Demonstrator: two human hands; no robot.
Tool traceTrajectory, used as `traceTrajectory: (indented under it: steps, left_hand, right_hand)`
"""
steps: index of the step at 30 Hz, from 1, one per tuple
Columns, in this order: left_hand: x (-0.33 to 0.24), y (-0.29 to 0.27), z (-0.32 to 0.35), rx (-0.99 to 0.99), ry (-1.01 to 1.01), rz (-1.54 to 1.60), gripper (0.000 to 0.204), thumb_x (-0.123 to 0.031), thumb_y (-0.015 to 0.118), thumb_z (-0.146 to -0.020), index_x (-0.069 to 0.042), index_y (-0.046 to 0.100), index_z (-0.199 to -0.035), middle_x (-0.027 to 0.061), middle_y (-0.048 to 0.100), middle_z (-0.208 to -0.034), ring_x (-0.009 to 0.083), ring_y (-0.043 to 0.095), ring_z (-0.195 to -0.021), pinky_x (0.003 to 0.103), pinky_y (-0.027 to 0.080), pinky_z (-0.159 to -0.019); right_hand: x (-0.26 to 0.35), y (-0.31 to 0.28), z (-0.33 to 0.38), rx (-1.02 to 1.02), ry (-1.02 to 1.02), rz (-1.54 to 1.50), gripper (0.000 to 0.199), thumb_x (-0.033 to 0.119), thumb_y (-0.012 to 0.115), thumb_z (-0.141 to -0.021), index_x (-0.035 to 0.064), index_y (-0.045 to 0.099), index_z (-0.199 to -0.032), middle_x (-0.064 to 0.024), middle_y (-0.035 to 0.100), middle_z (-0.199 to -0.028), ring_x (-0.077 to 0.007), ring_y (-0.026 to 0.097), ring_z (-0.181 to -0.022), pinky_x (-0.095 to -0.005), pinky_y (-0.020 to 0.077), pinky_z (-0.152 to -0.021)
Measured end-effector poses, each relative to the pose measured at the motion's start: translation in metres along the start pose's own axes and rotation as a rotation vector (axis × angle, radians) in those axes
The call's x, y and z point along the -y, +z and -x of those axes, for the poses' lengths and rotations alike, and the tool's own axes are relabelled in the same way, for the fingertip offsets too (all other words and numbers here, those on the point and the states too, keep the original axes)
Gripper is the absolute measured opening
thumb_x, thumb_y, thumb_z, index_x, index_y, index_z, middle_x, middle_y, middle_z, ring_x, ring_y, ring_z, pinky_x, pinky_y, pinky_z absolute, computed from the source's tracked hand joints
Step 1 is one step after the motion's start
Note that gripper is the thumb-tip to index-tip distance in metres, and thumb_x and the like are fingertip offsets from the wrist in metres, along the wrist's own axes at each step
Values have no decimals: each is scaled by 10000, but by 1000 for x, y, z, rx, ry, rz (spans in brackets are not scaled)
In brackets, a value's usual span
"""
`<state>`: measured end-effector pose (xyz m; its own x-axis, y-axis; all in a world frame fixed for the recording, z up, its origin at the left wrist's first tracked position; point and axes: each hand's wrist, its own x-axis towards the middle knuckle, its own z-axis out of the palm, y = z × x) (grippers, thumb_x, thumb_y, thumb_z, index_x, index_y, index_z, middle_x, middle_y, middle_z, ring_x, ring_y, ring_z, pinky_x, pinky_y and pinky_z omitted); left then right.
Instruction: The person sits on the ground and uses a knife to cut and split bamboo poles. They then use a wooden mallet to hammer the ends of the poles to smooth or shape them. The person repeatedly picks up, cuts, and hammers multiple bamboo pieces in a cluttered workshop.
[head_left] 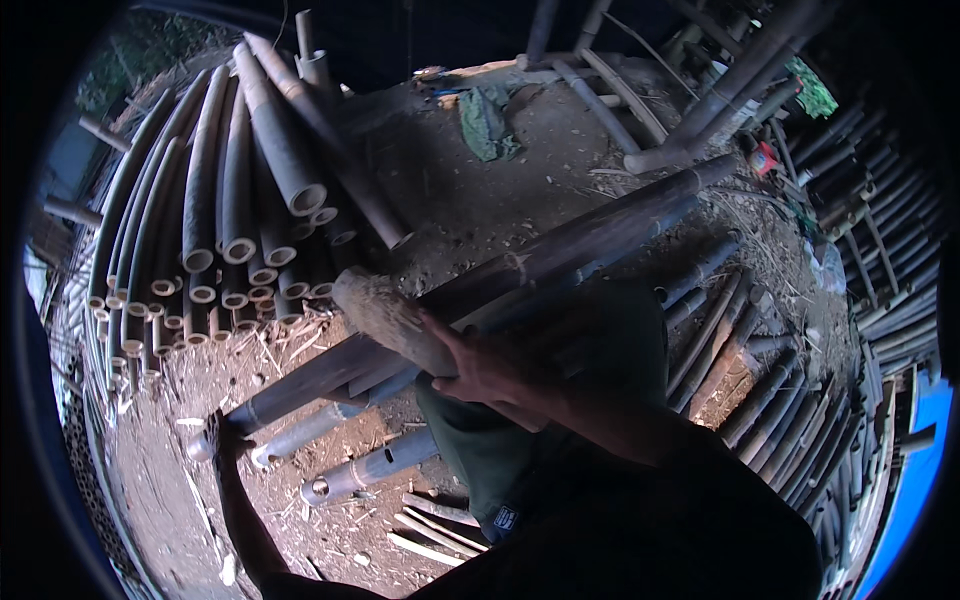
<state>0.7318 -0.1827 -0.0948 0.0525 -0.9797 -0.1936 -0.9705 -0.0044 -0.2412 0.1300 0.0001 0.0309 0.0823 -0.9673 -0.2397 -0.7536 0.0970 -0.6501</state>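
Note:
My right hand [482,368] is closed round a thick wooden club [378,310], whose rough, pale, blunt head points up and left. The club is held above a long dark bamboo pole [300,385], which slants from the lower left to the upper right. Down at the pole's near left end, my left hand [226,436] is wrapped about it, and a pale tip sticks out past the fingers. Shadow hides some of those fingers. Below lie a grey bamboo pole [310,436] and another bamboo pole [375,468] with holes cut in it.
A big stack of bamboo poles [215,190] fills the far left, cut ends toward me. More bamboo lengths [790,420] lie at the right. Green cloth [488,122] rests on the dirt floor at the back. Thin split strips [440,530] and shavings are scattered near my leg.

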Motion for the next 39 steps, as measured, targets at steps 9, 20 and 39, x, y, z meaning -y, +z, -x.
traceTrajectory:
  steps: [9,20,39]
  left_hand:
    - [-471,-170,86,20,833,410,1256,-444,908,-439,-87,300,-1479,180,381,-1477,342,315,-1411,541,230,-1163]
    - [-819,-245,131,0,713,242,847,-384,815,-613,-115,433,-1319,177,634,-1193,371,634,-1076,464,524,-896]
    - [-839,-229,108,-148,558,272,584,-317,756,-625,-87,565,-1126,174,652,-1101,341,623,-1073,450,504,-902]
  right_hand:
    - [-244,-192,66,-275,460,50,1091,472,741,-778,105,63,-1551,-308,468,-1388,-413,469,-1299,-403,366,-1099]
    - [-393,-301,110,-542,578,-30,1077,367,741,-811,270,-34,-1553,-273,539,-1332,-429,579,-1169,-444,409,-1095]
    - [-469,-417,40,-345,508,7,1037,296,766,-792,157,83,-1559,-309,454,-1401,-393,495,-1284,-422,387,-1116]
